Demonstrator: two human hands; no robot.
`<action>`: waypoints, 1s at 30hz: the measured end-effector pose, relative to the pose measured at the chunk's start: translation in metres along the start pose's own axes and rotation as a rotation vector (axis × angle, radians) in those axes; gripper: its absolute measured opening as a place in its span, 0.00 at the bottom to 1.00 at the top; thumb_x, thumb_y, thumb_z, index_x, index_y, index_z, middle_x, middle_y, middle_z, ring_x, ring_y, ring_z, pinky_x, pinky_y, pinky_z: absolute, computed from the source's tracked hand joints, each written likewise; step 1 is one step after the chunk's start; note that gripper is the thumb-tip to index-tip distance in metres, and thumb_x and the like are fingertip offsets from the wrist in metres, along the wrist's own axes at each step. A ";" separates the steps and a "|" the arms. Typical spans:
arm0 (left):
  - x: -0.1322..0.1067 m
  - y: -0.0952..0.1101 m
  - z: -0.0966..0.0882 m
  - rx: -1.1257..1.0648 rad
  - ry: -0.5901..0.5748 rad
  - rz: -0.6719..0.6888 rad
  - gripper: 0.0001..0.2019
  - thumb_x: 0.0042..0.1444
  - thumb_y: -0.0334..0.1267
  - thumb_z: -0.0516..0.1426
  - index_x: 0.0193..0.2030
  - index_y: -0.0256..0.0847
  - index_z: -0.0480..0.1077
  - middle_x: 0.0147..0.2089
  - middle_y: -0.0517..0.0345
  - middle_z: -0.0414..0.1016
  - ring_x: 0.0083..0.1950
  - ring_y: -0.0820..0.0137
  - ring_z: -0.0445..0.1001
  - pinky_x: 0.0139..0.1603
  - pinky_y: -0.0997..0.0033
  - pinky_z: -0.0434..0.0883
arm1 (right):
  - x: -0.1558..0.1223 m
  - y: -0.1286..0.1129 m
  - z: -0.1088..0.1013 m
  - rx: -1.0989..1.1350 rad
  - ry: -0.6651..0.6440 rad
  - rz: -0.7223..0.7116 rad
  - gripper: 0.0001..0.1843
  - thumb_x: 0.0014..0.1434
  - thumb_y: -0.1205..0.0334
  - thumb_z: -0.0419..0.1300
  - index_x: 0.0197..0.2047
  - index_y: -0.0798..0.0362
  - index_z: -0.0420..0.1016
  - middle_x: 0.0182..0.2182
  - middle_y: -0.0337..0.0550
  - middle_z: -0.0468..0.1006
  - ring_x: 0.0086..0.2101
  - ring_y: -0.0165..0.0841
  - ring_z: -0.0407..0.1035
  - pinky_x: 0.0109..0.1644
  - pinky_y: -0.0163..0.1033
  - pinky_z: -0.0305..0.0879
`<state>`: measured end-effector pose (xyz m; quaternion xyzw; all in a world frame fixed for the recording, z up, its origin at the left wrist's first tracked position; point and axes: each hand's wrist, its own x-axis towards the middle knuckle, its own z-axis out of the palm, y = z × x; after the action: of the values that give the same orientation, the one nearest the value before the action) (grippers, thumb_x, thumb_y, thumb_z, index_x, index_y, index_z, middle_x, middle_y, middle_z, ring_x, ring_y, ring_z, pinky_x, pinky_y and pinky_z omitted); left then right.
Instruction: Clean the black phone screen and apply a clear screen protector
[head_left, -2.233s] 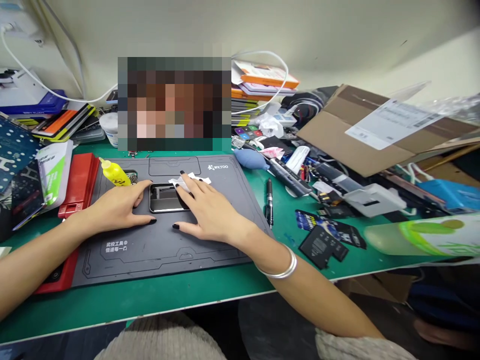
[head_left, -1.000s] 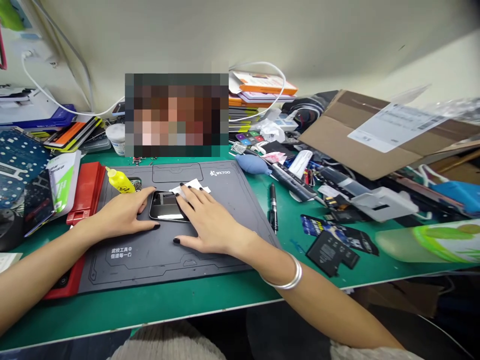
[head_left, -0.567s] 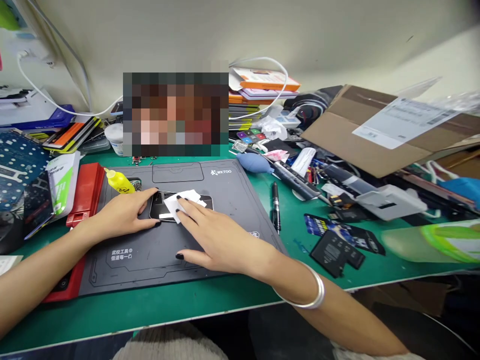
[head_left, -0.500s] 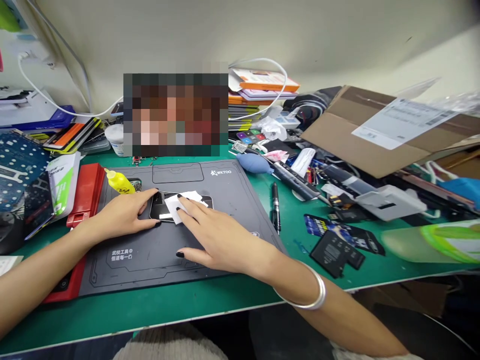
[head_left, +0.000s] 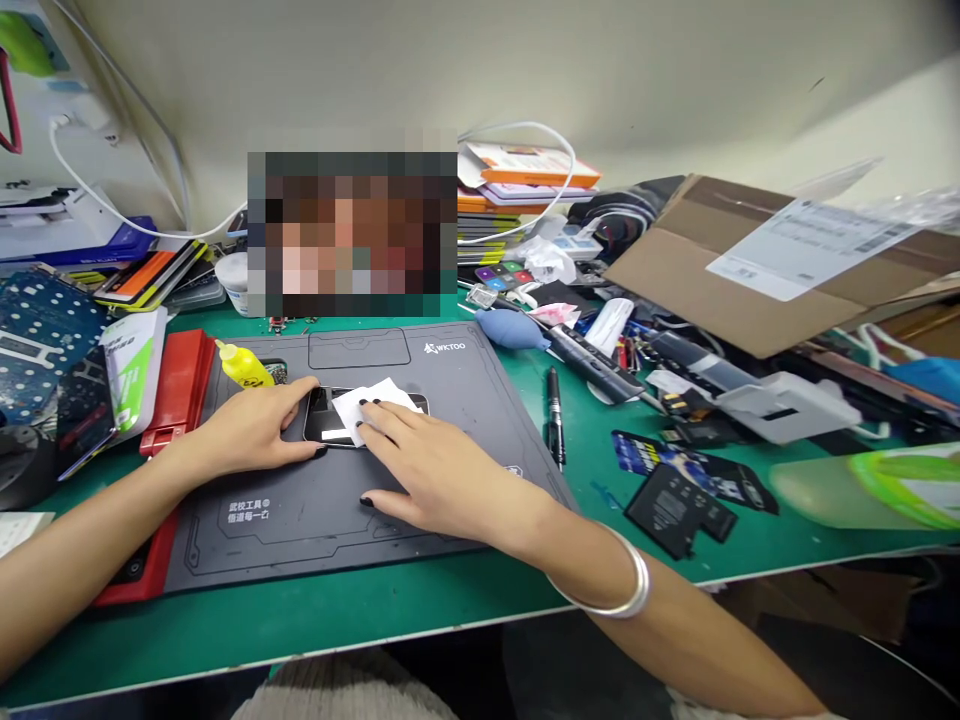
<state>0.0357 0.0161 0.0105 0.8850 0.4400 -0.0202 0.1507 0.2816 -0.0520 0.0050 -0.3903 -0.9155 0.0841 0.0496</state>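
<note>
White tissue: lying across most of the phone, right end still showing.
Right hand: fingers open, flat on tissue.
Left hand: clasping phone's left end.

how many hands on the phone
2: the left hand is at the left edge of the phone, and the right hand rests on a white wipe lying over it.

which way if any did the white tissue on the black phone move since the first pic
Yes: the white tissue has slid toward the person and slightly left, farther from the white WKTOO logo on the dark grey mat.
</note>
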 end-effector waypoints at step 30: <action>0.002 0.003 0.003 0.060 -0.018 -0.084 0.37 0.57 0.56 0.59 0.68 0.35 0.61 0.39 0.49 0.77 0.39 0.54 0.78 0.41 0.60 0.71 | 0.014 0.015 0.016 -0.133 0.046 0.012 0.43 0.66 0.39 0.54 0.66 0.72 0.63 0.67 0.71 0.62 0.67 0.57 0.57 0.69 0.58 0.60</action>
<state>0.0398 0.0152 0.0077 0.8698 0.4744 -0.0478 0.1269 0.2798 -0.0330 -0.0130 -0.4001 -0.9153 0.0142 0.0441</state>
